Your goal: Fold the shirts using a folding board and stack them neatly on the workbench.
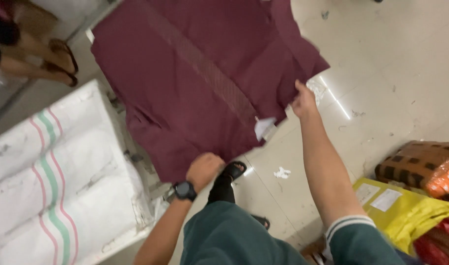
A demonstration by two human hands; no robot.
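From the head view, a dark red cloth [195, 73] is held up over the floor [391, 73]. Its lower edge is gripped by the left hand [204, 169], its side by the right hand [304, 102]. Spreading seems underway; steady, even holding is needed next.

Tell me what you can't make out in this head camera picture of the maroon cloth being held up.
- Maroon cloth: its top is cut off by the upper frame edge.
- Left hand: fingers curl under the cloth hem, hidden.
- White tag: too small and blurred to read.
- Another person's sandalled feet: the rest is cut off at the left edge.
- Floor behind the cloth: hidden.
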